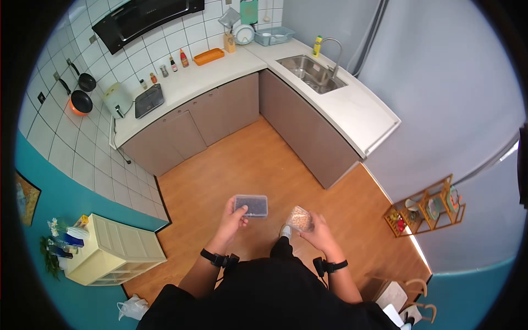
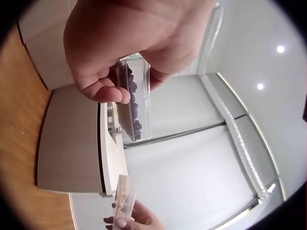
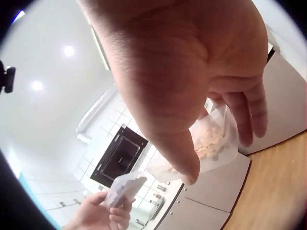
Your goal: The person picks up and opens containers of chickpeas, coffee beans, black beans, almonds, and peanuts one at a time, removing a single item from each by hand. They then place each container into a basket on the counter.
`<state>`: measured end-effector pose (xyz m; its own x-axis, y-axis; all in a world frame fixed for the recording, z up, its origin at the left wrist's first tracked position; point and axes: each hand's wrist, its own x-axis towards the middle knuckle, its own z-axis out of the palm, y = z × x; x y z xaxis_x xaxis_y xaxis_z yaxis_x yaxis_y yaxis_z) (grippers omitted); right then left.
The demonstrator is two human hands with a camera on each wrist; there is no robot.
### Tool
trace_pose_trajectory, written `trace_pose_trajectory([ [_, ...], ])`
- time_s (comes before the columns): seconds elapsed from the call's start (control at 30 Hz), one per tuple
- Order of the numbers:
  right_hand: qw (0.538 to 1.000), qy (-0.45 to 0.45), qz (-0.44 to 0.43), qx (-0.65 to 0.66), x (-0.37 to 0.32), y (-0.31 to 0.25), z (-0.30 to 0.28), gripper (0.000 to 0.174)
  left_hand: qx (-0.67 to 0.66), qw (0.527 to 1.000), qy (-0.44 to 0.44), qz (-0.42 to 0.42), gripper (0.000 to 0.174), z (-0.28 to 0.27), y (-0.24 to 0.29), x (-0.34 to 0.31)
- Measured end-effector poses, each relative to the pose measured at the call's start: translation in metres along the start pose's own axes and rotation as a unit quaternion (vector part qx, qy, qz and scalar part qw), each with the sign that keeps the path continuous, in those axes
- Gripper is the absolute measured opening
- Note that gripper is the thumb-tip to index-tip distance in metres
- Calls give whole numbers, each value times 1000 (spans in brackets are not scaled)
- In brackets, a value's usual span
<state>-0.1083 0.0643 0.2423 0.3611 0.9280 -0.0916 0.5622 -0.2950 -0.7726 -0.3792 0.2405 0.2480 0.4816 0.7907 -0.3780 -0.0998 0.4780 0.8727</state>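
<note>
My left hand (image 1: 233, 224) holds a small clear plastic box (image 1: 257, 205) by its near side, thumb on top. In the left wrist view, dark purple-black, berry-like pieces (image 2: 134, 108) lie along one side inside it. My right hand (image 1: 319, 234) grips a second clear plastic box (image 1: 299, 219) filled with tan, nut-like pieces (image 3: 211, 141). Its thumb lies along one side of the box in the right wrist view. Both boxes are held up in front of the body, a short gap apart, above the floor.
A white counter (image 1: 209, 80) with a sink (image 1: 313, 74) runs along the far walls. An air fryer (image 1: 117, 100) stands at its left end. Left is a cream cabinet (image 1: 124, 242); right, a wooden shelf rack (image 1: 426, 208). A chair (image 1: 396, 297) is near right.
</note>
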Motion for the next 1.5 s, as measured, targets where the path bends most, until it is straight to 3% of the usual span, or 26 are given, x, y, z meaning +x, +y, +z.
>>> trace_pose_trajectory([
  [0.03,999,2,-48,-21,29,6,-1,81,-29,999,24,23,47,5,16,18],
  [0.2,991,-119,-63,-11,150,-11,-28,78,-95,983,104,120,41,30,111,94],
  [0.27,977,-164,-129,-43,192,-15,-32,79,-107,978,113,140,42,26,132,120],
  [0.37,960,-231,-149,-50,252,-26,-37,82,-129,965,142,180,44,24,155,148],
  [0.53,964,-212,-158,-24,368,-54,-33,79,-170,954,154,192,50,0,171,222],
  [0.6,958,-239,-143,76,418,-66,-26,79,-180,947,140,228,55,-13,179,258],
  [0.67,894,-332,-27,299,469,-86,-23,78,-196,942,143,230,57,-24,197,298],
  [0.7,875,-331,-37,351,496,-94,-18,77,-181,940,139,254,59,-32,209,321],
  [0.87,812,-313,-25,492,604,-145,-1,78,-184,938,92,279,63,-65,277,423],
  [1.03,852,-265,-47,450,684,-183,10,80,-99,960,89,247,62,-94,333,506],
  [1.1,904,-150,-137,377,709,-202,15,82,-100,955,90,264,63,-97,353,532],
  [1.13,906,-141,-134,376,722,-211,12,82,-105,949,102,280,63,-99,360,546],
  [1.2,968,-27,-227,101,751,-226,5,81,-100,954,94,267,63,-108,370,575],
  [1.3,965,-19,-235,111,803,-231,3,79,-109,961,115,227,62,-114,387,617],
  [1.5,954,-39,-261,139,926,-216,19,80,-80,961,116,239,63,-140,419,711],
])
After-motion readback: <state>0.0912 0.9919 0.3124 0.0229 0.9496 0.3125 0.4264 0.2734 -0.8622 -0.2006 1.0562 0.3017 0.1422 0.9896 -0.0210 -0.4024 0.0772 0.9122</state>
